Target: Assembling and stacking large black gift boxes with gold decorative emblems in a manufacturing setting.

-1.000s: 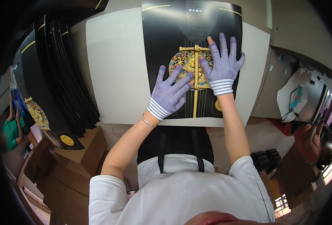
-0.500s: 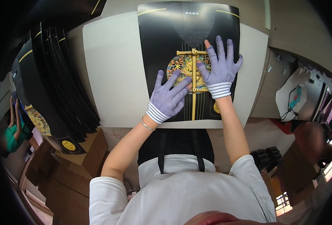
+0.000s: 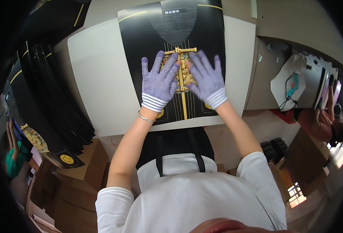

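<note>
A glossy black printed sheet (image 3: pixel 134 50) with gold and coloured ornament lies on a larger white board (image 3: pixel 97 73). Over the ornament's left half, my left hand (image 3: pixel 158 81), in a striped lilac knit glove, rests with fingers spread. Opposite it, my right hand (image 3: pixel 208 77) in a matching glove is slightly blurred, its fingers apart, on or just above the sheet. Between the hands runs the gold centre bar (image 3: pixel 181 73), topped by a gold crossbar. Neither hand grips anything. Much of the round coloured pattern is hidden under the gloves.
A fanned stack of similar black printed pieces (image 3: pixel 51 101) stands at left beside cardboard boxes (image 3: pixel 90 163). At right, a teal tool with a black cord (image 3: pixel 292 87) lies on a pale piece. Co-workers appear at left, in a green sleeve (image 3: pixel 14 163), and at right.
The whole view has shifted, putting the sheet further left in the picture. Over the sheet, my left hand has slid farther up, and my right hand has come nearer to me.
</note>
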